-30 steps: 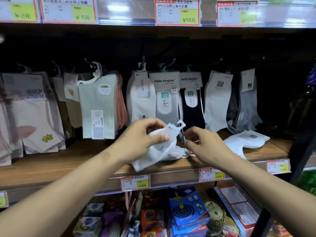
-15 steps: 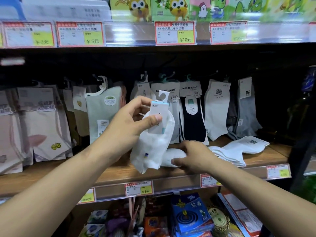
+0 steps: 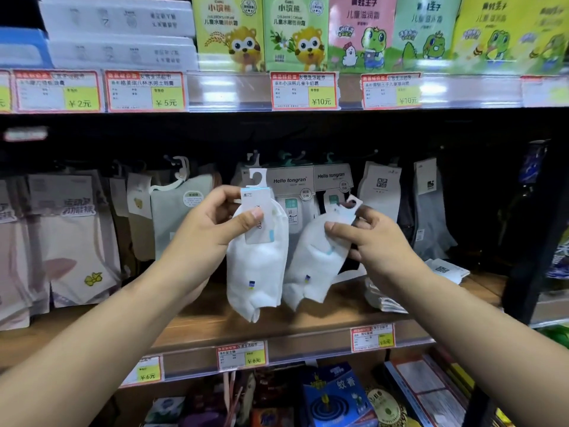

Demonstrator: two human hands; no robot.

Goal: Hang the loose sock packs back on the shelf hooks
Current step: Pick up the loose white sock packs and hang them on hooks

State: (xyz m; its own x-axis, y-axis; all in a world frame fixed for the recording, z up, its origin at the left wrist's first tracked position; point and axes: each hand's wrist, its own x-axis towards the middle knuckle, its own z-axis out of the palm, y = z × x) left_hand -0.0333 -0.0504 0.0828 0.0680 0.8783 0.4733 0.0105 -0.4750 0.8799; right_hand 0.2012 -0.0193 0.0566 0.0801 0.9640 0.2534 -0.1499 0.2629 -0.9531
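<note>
My left hand [image 3: 215,220] holds a white sock pack [image 3: 255,266] upright by its card label, with the plastic hanger tab at the top just below a shelf hook [image 3: 254,157]. My right hand [image 3: 366,238] grips a second white sock pack [image 3: 314,266] by its tilted hanger tab, to the right of the first. More loose white sock packs [image 3: 446,269] lie on the wooden shelf [image 3: 197,322] at the right. Hung sock packs [image 3: 291,192] fill the row behind my hands.
Pink and grey sock packs [image 3: 74,235] hang at the left, grey ones [image 3: 431,211] at the right. Price tags [image 3: 241,355] run along the shelf edge. Boxes of children's cream [image 3: 295,32] stand on the shelf above. A dark upright post [image 3: 535,241] bounds the right side.
My left hand has lifted its sock pack higher toward the hooks. My right hand has picked a second white pack up off the shelf and raised it beside the first.
</note>
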